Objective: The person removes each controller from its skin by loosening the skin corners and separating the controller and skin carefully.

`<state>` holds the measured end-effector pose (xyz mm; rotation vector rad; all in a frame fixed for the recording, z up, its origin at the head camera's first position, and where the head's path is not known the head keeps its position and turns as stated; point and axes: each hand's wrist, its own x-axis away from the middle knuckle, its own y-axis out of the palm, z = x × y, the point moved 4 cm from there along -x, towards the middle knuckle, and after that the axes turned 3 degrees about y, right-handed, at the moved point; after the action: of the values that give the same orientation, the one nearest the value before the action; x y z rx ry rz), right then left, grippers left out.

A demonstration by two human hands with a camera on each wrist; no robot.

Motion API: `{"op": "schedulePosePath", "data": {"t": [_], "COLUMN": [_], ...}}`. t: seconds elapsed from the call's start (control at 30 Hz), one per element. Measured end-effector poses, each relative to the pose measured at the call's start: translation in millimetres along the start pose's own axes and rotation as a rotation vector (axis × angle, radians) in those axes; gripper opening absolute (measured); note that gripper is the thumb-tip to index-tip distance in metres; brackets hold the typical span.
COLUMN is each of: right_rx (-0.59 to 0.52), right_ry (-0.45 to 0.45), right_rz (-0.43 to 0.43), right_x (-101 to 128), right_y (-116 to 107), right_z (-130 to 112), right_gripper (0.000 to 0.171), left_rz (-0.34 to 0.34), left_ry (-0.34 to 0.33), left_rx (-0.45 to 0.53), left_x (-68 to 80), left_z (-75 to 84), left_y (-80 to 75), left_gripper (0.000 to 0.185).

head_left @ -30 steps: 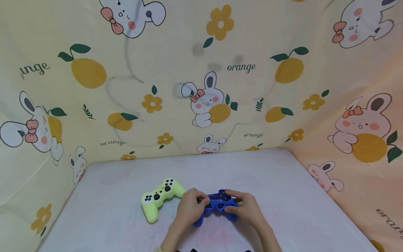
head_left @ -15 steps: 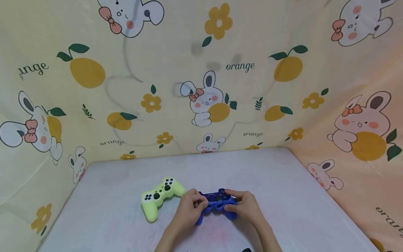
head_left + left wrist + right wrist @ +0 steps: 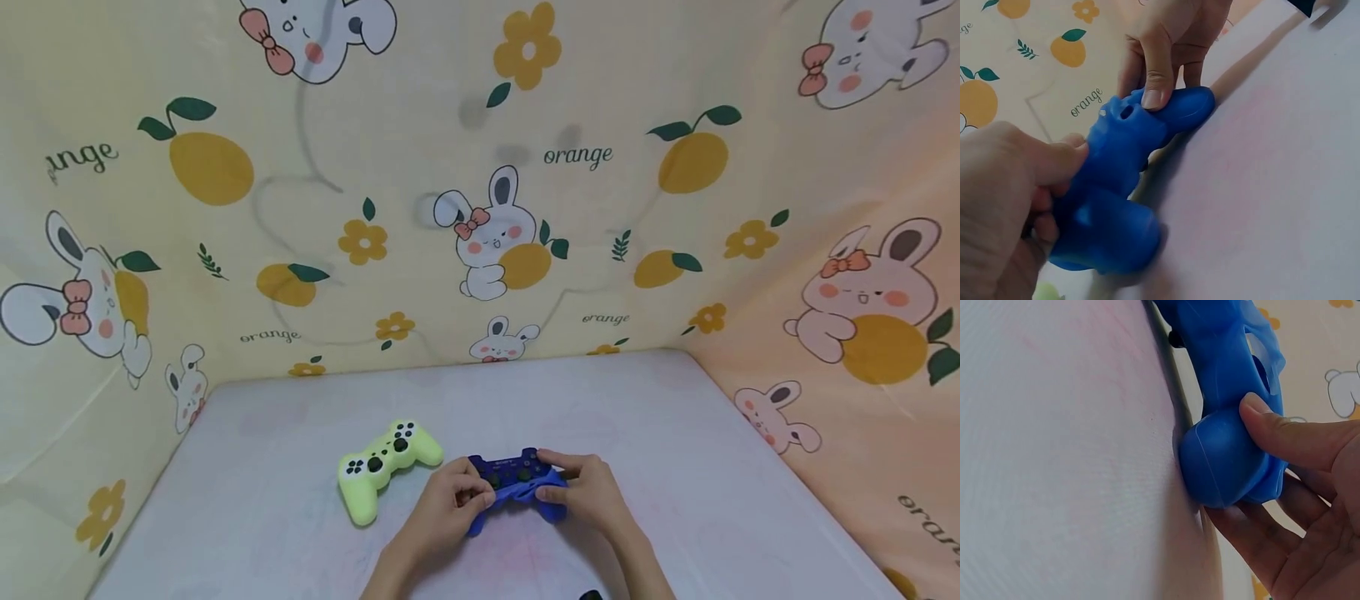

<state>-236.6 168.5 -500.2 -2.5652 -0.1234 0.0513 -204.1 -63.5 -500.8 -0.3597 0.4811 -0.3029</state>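
Observation:
A dark blue game controller (image 3: 510, 469) is at the front middle of the head view, its upper face bare. A bright blue soft cover (image 3: 553, 510) wraps its grips and lower part, with the front edge bunched below the sticks. My left hand (image 3: 448, 507) pinches this edge between thumb and fingers at the left. At the other end my right hand (image 3: 592, 493) grips controller and cover together; in the right wrist view its thumb (image 3: 1266, 422) presses on the cover (image 3: 1222, 456). The left wrist view shows the cover stretched between both hands, hiding most of the controller.
Left of my hands, a pale yellow-green controller (image 3: 384, 465) lies on the white tabletop (image 3: 285, 467). Cloth walls (image 3: 420, 167) printed with rabbits and oranges stand behind and along both sides. A small dark object (image 3: 591, 595) shows at the bottom edge.
My left hand has drawn the cover's edge down toward me, baring more of the dark blue controller's face, sticks included. The right hand keeps its hold. The yellow-green controller stays put.

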Motion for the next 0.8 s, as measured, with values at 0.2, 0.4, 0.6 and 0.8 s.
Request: {"op": "schedulePosePath", "data": {"t": [0.2,0.4,0.6,0.8], "right_rx": [-0.020,-0.012,-0.006,-0.023], "right_ry": [0.011,-0.006,0.023,0.021], "right_rz": [-0.014,0.010,0.022,0.012], "right_x": [1,0,1,2], "right_y": [1,1,1,2], "right_z": [0,-2,-1,1], "right_gripper": [0.052,0.052,0.053,0.054], "left_rz": [0.003,0.083,0.122,0.105], "left_ry": [-0.042,-0.030,-0.128,-0.210], "left_rx": [-0.034,-0.174,-0.389,-0.357], "left_x": [-0.6,1.3,13.0,23.9], "left_z": [0.3,3.5,5.3,-0.1], "left_y": [-1.4,-1.5,-2.1,-2.2], "left_gripper": [0.007,0.009,0.042,0.061]}}
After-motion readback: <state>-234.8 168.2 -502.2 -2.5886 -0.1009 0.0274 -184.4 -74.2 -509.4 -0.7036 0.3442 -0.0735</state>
